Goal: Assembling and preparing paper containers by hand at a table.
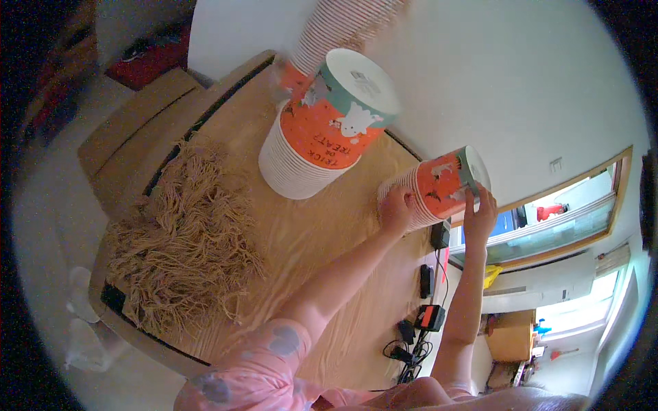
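Observation:
A tilted stack of nested paper buckets (439,186), orange with a green band and white rims, is between my hands at the right of the table. My left hand (397,211) grips its rim end, fingers curled against the white rims. At the green base end, my right hand (482,209) has its fingers bent round the side. To the left, a larger-looking stack of the same buckets (322,133) stands upside down on the wooden table (301,240), its pale base upward. Behind it, another stack (336,31) lies tilted, partly hidden.
Tangled brown twine or fringe (188,240) is heaped on the table's left side. Black adapters (430,317) and coiled cables (409,356) lie by the right edge. A cardboard box (133,133) stands beyond the left edge. A wood-framed window (548,212) is at the right.

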Demonstrator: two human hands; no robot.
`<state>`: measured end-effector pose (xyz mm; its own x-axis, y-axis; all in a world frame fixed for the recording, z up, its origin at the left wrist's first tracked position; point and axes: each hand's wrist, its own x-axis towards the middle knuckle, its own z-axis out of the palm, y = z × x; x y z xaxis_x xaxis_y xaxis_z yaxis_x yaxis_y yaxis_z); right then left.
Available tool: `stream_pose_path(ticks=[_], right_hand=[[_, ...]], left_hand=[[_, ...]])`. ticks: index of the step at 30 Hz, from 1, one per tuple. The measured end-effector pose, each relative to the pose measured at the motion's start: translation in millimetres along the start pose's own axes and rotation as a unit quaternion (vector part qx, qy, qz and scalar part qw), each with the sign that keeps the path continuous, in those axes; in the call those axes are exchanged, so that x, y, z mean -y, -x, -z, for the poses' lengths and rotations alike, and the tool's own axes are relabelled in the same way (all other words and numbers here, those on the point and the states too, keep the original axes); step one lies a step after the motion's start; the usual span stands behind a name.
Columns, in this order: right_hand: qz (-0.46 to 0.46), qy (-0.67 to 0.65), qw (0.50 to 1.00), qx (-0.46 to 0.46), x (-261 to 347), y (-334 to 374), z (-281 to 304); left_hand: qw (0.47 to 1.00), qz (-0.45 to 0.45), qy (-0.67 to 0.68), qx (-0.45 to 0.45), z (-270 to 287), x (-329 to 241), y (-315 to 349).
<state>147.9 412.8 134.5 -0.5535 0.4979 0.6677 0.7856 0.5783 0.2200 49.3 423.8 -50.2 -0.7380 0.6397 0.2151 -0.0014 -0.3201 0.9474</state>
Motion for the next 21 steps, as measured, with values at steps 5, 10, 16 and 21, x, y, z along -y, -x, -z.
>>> stream_pose_path(ticks=[5, 10, 16, 21], right_hand=[[-0.014, 0.002, 1.0, -0.002, -13, 6, -3], [0.007, -0.008, 1.0, -0.013, -8, 2, -9], [0.009, 0.041, 0.999, -0.001, -28, 4, -5], [0.007, 0.041, 0.999, 0.021, -19, -3, -2]], left_hand=[[0.999, -0.033, 0.006, 0.003, 2, -7, 18], [0.996, -0.005, -0.037, 0.076, 42, 20, 53], [0.953, -0.021, -0.207, 0.219, 109, 8, 110], [0.821, -0.257, -0.401, 0.315, 147, 0, 170]])
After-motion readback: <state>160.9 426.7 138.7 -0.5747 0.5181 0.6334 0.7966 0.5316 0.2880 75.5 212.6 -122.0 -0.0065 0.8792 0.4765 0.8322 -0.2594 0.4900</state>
